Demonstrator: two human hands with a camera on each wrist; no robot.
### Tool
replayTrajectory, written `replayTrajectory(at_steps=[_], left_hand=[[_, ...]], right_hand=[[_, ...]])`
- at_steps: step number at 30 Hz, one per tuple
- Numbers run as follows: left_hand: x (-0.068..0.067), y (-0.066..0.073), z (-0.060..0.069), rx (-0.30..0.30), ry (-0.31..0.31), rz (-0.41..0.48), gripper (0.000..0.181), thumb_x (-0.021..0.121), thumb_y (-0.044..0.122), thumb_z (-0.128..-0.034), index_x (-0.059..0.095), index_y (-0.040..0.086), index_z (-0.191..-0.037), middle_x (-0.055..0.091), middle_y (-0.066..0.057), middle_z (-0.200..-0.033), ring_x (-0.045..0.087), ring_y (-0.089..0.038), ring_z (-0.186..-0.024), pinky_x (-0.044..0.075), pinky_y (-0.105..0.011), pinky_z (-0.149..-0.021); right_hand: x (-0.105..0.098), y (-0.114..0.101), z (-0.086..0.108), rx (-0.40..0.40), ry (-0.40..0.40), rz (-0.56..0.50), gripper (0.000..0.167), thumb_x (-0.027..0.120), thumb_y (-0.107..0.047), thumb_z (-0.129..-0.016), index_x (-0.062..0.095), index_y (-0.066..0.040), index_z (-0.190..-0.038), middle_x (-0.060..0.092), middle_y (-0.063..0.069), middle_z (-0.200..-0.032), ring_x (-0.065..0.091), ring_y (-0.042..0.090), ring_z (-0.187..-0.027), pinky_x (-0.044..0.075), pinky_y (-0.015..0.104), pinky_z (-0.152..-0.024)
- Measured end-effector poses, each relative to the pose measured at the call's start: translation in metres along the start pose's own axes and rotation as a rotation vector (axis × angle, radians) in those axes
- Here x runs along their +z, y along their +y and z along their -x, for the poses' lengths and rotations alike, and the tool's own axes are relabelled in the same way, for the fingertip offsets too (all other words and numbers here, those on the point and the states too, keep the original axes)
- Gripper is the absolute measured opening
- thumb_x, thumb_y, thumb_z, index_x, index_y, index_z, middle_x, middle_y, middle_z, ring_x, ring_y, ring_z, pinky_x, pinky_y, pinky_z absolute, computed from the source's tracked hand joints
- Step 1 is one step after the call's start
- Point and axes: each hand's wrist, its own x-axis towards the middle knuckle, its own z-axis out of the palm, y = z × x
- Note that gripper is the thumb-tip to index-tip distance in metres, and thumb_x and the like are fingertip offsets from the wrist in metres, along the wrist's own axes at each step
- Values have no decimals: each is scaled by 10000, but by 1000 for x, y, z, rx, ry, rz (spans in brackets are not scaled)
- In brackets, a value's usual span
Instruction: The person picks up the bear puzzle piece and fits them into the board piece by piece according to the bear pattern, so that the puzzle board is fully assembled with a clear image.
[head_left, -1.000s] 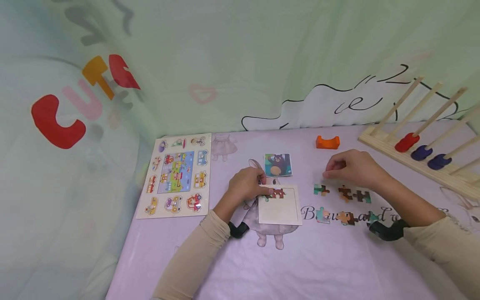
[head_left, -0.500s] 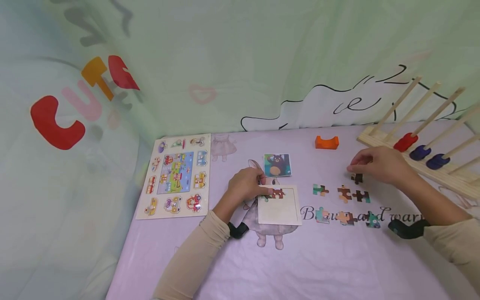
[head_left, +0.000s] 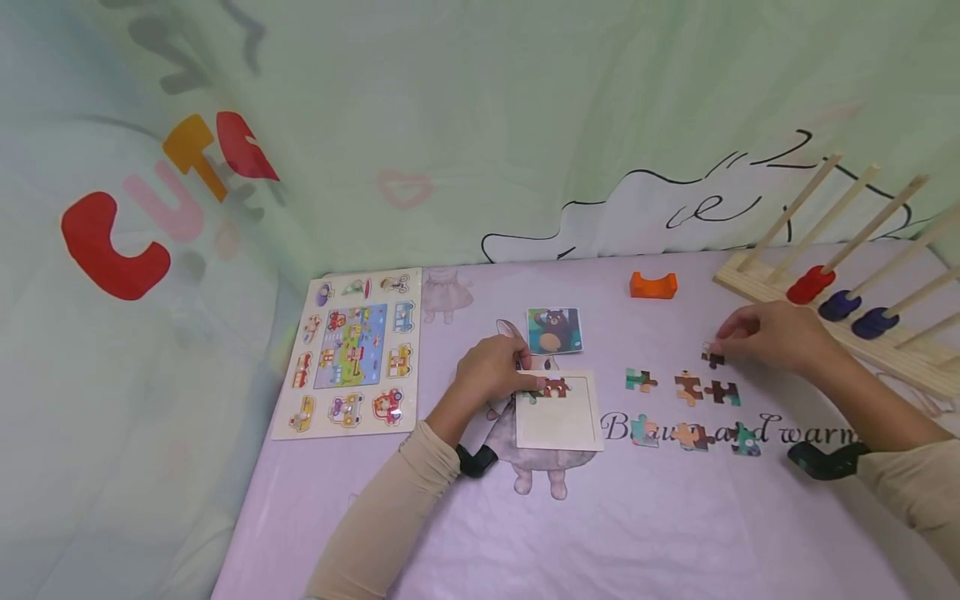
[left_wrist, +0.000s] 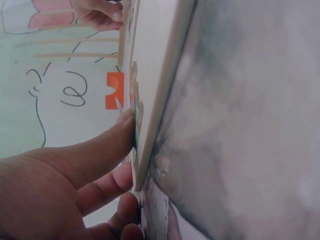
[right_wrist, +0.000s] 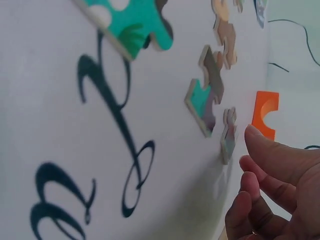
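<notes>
My left hand (head_left: 491,368) grips the upper left corner of a pale wooden puzzle board (head_left: 558,425), thumb on top and fingers at its edge. In the left wrist view, the thumb (left_wrist: 107,150) presses beside joined bear-picture pieces (head_left: 557,387) along the board's top. My right hand (head_left: 776,335) hovers at a small dark jigsaw piece (head_left: 713,356) lying on the table. The right wrist view has its thumb and fingers apart, with that jigsaw piece (right_wrist: 229,136) just beyond them. Several other jigsaw pieces (head_left: 687,387) lie in two rows between the hands.
A bear picture card (head_left: 555,330) lies above the board. An orange arch block (head_left: 653,286) stands at the back. To the right is a wooden peg rack (head_left: 840,321) with red and blue beads; to the left, a vehicle puzzle board (head_left: 345,354).
My right hand has moved right, from above the left jigsaw pieces to the dark piece at the upper right, uncovering it. The left hand stays on the board.
</notes>
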Motion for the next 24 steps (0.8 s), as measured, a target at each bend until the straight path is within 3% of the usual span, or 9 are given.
replayTrajectory(at_steps=[12,24], left_hand=[[0,1,1,9,3,2,314,859,457,-794,639,235,-819,579,61,-744,544,-133,-696,385,-295,-555],[-1,0,2,10,5,5,310,855,457,-797,635,240,-817,563,65,-729,541,-129,-692,382,-295,-553]], right_hand=[[5,10,-1,19,-32,-25,454,840,-369,-837,721,-2,-1076,605,96,-850,520,292,-835,409,337,-641],[7,7,1,45,-56,-54,385,823,-304,-863,722,11,-1060,653,96,-855,522,302,-851,430,329,-654]])
